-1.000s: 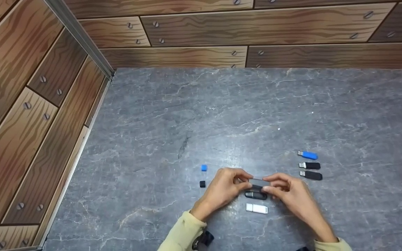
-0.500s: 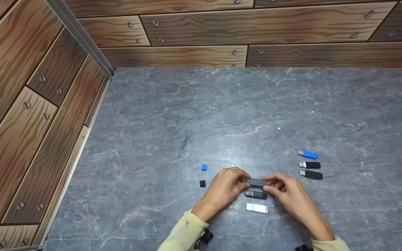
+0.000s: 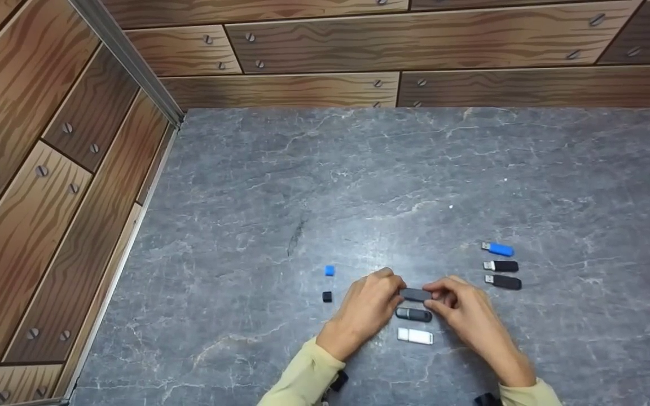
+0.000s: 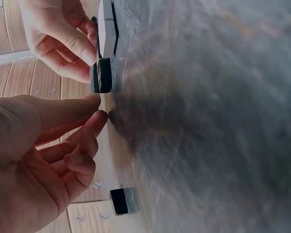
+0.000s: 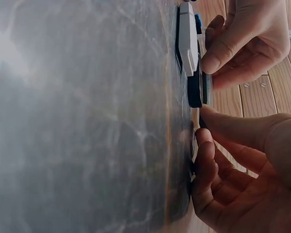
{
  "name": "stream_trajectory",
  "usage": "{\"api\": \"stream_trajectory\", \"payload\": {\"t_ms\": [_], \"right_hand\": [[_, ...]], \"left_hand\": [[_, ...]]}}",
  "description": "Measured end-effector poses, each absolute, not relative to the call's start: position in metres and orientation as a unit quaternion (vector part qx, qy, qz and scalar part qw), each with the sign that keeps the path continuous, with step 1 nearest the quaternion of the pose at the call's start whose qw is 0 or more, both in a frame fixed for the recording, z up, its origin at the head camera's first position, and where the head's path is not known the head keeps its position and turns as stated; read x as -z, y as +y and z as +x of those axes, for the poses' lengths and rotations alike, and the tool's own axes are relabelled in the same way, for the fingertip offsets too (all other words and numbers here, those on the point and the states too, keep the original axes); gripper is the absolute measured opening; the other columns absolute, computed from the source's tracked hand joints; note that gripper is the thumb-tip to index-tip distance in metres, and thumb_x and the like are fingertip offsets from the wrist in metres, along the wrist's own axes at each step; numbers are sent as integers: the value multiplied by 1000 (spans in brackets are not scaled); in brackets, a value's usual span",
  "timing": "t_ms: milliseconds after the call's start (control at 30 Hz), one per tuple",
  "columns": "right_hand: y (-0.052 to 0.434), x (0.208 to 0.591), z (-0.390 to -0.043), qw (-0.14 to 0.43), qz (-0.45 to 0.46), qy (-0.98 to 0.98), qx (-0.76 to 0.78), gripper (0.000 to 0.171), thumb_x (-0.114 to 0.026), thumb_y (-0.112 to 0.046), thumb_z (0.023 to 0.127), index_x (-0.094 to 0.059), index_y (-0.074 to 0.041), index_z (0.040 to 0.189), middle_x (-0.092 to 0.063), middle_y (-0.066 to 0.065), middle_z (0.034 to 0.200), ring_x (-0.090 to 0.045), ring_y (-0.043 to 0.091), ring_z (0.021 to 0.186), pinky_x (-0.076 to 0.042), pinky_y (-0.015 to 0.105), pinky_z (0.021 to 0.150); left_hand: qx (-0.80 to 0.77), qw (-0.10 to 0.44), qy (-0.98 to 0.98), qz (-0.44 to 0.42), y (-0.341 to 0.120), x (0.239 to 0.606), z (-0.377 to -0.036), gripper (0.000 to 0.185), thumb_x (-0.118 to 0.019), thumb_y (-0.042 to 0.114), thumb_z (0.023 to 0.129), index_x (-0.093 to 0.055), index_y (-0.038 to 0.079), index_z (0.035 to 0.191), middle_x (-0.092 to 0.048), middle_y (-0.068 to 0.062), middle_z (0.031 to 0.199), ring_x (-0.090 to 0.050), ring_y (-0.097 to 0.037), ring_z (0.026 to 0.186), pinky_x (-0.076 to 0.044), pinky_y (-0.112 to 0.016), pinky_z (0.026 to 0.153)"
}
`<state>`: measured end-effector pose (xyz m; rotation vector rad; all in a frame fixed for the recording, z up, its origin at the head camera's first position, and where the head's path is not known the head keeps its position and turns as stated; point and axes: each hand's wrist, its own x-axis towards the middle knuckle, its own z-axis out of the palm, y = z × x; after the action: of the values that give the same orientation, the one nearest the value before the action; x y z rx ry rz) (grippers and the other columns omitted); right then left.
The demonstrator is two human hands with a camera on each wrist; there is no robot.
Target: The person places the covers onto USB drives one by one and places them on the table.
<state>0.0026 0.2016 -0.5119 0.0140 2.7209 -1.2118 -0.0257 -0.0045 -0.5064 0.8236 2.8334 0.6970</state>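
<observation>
Far left: small blue plastic cap (image 3: pixel 330 271) and small black plastic cap (image 3: pixel 327 296), loose on the grey marbled stone tabletop (image 3: pixel 359 186), just left of the hands. Next, left hand (image 3: pixel 367 307), fingers curled, pinching the left end of a dark grey capped USB stick (image 3: pixel 416 294) held just above the table. Below it, lying flat: a black USB stick with a silver band (image 3: pixel 413 314), then a white plastic USB stick (image 3: pixel 415 336) nearer the body. Then right hand (image 3: pixel 460 310), fingertips closed on the right end of the same dark grey stick. Far right, well apart: a row of three uncapped sticks, blue (image 3: pixel 497 249), black (image 3: pixel 501 265) and black (image 3: pixel 504 281), metal plugs pointing left.

Risk as judged: only fingertip holds on a small smooth body, so an abrupt pull could fling the cap or the stick away. Loose caps lie close to the left wrist, easily swept off by a sleeve. Twisting rather than pulling straight could jam the cap.
</observation>
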Motion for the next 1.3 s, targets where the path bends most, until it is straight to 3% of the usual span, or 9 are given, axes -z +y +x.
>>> {"api": "stream_trajectory", "payload": {"t_ms": [367,867,1300], "right_hand": [[200,514,3,81,5,914,398,19,-84,-8,88,-79,-10,106,-71,0,89,-52,2,70,-44,20,65],[201,513,3,87,7,904,419,31,-84,-8,88,-75,-7,118,-71,2,92,-55,2,72,-49,19,68],[215,513,3,35,36,900,433,26,-82,-4,89,-76,-2,114,-74,6,90,-56,-4,69,-51,17,68]], "left_hand": [[-212,41,940,266,-1,508,-23,7,-76,16,97,-80,12,101,-68,2,91,-67,-12,76,-55,-24,64],[-250,76,931,256,-4,506,-26,16,-73,11,97,-80,10,111,-72,-1,98,-68,-11,81,-58,-20,71],[-310,53,922,227,-29,497,-39,17,-70,8,99,-78,6,114,-78,-5,102,-71,-12,86,-58,-18,77]]}}
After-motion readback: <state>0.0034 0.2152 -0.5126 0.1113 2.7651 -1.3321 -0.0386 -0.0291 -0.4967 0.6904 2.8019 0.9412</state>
